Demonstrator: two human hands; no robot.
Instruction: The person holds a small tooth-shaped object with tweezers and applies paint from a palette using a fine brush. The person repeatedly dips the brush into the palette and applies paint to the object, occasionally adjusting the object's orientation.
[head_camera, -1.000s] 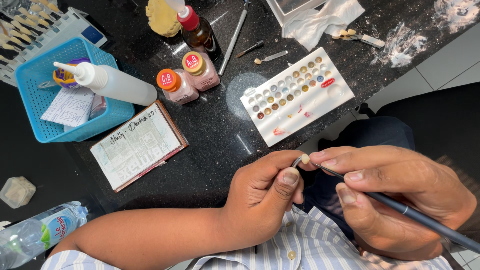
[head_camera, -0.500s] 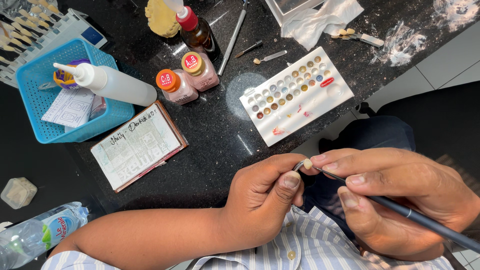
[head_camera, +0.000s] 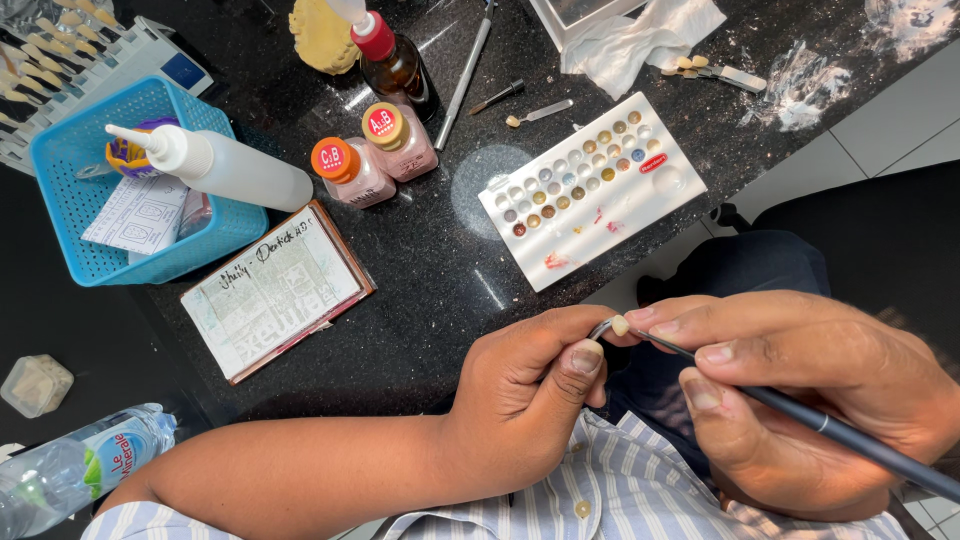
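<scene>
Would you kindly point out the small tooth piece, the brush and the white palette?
small tooth piece (head_camera: 620, 325), head view, on its pale crown.
brush (head_camera: 850, 437), head view, on its dark handle.
white palette (head_camera: 640, 215), head view, on its bare lower part.

Bright, even daylight from the upper right; soft glare streaks on the black speckled countertop (head_camera: 420, 270), faint shadows beneath the bottles, sharp focus throughout, mild wide-angle stretching near the corners
</scene>
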